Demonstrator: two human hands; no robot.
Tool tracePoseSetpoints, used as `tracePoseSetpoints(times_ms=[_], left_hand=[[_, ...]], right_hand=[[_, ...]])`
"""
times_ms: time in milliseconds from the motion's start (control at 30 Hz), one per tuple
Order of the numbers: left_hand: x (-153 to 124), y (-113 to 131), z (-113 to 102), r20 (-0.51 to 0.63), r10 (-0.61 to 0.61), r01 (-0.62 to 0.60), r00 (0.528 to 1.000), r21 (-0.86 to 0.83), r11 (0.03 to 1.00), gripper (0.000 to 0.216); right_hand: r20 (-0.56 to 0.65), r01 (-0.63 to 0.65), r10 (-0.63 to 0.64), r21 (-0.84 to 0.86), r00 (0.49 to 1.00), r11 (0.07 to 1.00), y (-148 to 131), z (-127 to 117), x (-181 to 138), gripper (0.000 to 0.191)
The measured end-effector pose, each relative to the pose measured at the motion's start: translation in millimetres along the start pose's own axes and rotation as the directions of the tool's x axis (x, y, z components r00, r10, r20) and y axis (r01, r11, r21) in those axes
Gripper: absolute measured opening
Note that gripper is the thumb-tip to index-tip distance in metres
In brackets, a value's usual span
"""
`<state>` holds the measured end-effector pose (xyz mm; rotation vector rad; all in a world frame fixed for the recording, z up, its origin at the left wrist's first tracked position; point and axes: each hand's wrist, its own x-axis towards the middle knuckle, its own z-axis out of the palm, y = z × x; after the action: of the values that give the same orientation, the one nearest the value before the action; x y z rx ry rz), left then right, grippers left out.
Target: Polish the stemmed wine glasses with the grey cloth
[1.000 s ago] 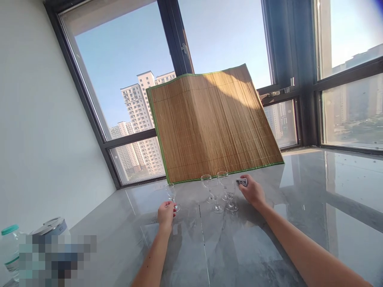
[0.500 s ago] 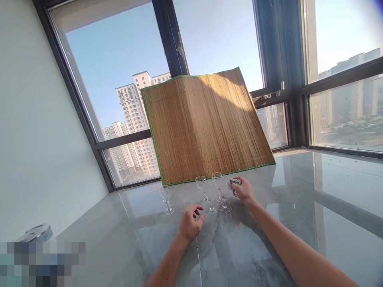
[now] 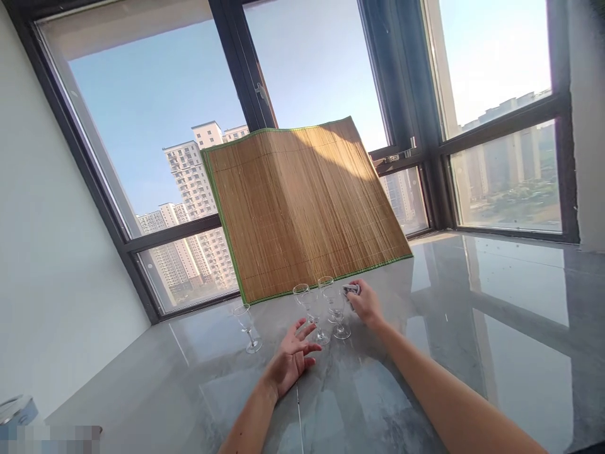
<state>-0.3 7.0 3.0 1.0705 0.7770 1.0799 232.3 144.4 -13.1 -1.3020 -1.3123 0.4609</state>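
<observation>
My left hand (image 3: 293,356) is held palm-up with fingers spread, just in front of a cluster of stemmed glasses, and nothing is in it. My right hand (image 3: 365,304) pinches a small crumpled greyish cloth (image 3: 352,289) beside the cluster's right side. The clear glasses stand upright close together: one front glass (image 3: 341,328), another glass (image 3: 326,284) behind, and others overlapping them. Whether the cloth touches a glass I cannot tell. Apart on the left stands a single stemmed glass (image 3: 252,343).
A bamboo mat (image 3: 302,214) with green edging leans against the dark window frame (image 3: 246,69) behind the glasses. The glossy grey surface (image 3: 378,391) shows reflections. A container (image 3: 19,410) sits at the lower left, partly pixelated. A white wall (image 3: 47,239) rises on the left.
My left hand has turned and its curled fingers have spread open. My right hand still holds the cloth beside the glasses. The view has shifted to the right.
</observation>
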Motion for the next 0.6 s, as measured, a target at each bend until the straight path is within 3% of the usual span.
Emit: tracePoseSetpoints(times_ms=[200,300,467,600], left_hand=[[-1.7,1.0,6.1,-0.016,-0.003,0.004,1.0,0.04,0.999,0.041],[-1.9,1.8,10.8,-0.023,0.0,0.004,1.0,0.159,0.987,0.023],[0.8,0.5,11.3,0.054,-0.061,0.036,0.997,0.372,0.928,0.041],[8.0,-9.6,7.3,-0.081,0.037,-0.002,0.996,0.397,0.918,0.038]], right_hand=[[0.018,0.002,-0.002,0.015,1.0,1.0,-2.6,-2.2,-1.9,0.024],[0.039,0.011,-0.011,0.024,0.999,1.0,-4.8,-3.6,-4.1,0.022],[0.033,0.027,-0.028,0.016,0.999,1.0,-7.4,-3.7,-5.2,0.022],[0.021,0.028,-0.028,-0.002,0.999,1.0,-6.2,-2.7,-3.8,0.022]])
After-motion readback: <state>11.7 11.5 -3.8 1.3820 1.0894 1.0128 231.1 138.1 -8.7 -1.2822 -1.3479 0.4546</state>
